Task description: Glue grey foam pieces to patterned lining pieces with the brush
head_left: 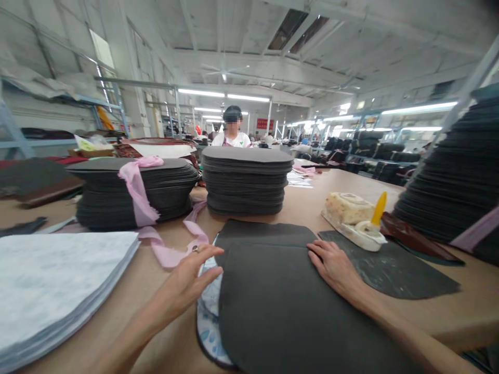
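At far left, a thick pile of white, blue-mottled sheets [62, 280] lies on a brown-covered table [171, 324]. Behind it sits a stack of dark grey, rounded sheets [101, 187], tied with a pale pink cloth strip [140, 195]; a loose pink cloth strip [167, 254] trails nearby on the table. The person's left hand [198, 267], wearing a ring, reaches in with thumb and forefinger apart, tips at the left edge of a large, smooth, dark grey sheet with rounded corners [273, 306]. This sheet lies front and centre, a line crossing it near its far end; a blue-and-white patterned piece [208, 332] shows beneath its left side. Beyond stands an untied dark grey stack [245, 184], and behind that a person in a white top [233, 137]. The right hand [331, 262] rests at the sheet's right edge, fingers close together; whether they pinch it, I cannot tell. Further right are a crusted off-white container [349, 215] with a yellow handle [379, 208] and a tall, dark, layered stack [460, 161].
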Demonstrator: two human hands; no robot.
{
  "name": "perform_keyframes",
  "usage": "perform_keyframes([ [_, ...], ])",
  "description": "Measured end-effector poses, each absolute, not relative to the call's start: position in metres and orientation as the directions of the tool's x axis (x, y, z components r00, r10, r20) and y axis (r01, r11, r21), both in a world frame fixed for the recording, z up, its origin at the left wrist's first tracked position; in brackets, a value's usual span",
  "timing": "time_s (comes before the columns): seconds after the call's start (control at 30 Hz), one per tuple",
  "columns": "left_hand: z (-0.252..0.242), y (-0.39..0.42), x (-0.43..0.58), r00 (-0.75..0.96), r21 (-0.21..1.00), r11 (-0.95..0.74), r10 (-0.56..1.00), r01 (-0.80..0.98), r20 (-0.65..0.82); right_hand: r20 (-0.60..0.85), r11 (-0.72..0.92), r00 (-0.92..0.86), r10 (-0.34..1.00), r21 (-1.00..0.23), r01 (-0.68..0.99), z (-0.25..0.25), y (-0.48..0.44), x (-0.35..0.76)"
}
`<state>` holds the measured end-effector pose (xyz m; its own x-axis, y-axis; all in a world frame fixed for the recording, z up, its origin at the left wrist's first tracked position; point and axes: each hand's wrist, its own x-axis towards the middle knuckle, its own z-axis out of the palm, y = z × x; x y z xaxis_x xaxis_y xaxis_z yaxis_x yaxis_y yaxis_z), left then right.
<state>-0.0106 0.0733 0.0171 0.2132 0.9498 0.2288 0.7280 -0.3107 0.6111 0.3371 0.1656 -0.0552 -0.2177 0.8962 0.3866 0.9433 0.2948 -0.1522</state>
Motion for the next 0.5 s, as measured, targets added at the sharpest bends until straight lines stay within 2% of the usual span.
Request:
perform_keyframes([
  [0.23, -0.019, 0.078, -0.02, 0.22, 0.501, -0.338, 0.934, 0.797, 0.281, 0.354, 0.176, -0.098, 0.93, -0.194, 0.965, -0.068, 0.179, 0.337],
  [0.5, -0.014, 0.118, -0.008, 0.327, 0.332, -0.415, 0.9, 0.847, 0.289, 0.348, 0.257, -0.177, 0.92, -0.197, 0.946, -0.065, 0.176, 0.339],
])
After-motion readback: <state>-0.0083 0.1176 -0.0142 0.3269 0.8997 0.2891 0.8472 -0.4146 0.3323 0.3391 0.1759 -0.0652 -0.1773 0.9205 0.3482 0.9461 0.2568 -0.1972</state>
